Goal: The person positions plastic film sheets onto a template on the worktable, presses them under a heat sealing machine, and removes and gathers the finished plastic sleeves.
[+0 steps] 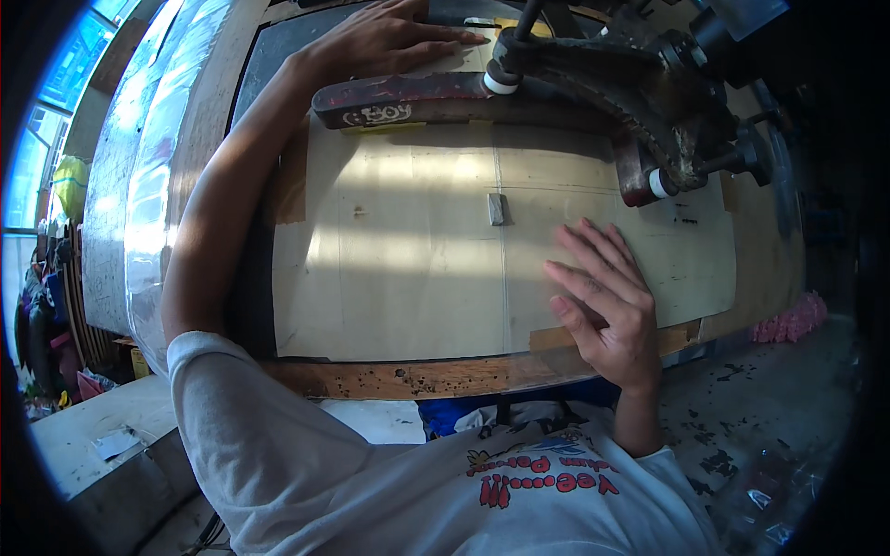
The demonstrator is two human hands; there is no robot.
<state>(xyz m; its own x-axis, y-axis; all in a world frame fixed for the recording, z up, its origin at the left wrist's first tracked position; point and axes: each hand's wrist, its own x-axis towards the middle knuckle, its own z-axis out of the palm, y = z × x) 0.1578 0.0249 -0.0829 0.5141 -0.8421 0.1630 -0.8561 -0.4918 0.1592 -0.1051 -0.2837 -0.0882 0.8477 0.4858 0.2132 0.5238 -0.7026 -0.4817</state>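
Observation:
A wide cream sheet (417,278) with thin ruled lines covers most of the board in front of me. My left hand (394,42) reaches round the far side of a dark, worn bar (436,100), fingers stretched out flat by a pale piece beyond it; I cannot make out anything in its grasp. Over the sheet's right part is my right hand (607,306), fingers apart and nothing in them; whether it touches the sheet is unclear. A small grey block (496,209) lies between my right hand and the bar, on a ruled line.
A heavy metal arm (593,69) with knobs and white collars holds the bar at the upper right. Brown tape (556,339) marks the sheet's near edge. A wooden edge (371,378) runs along the table front. Pink bundled material (790,318) sits at the right.

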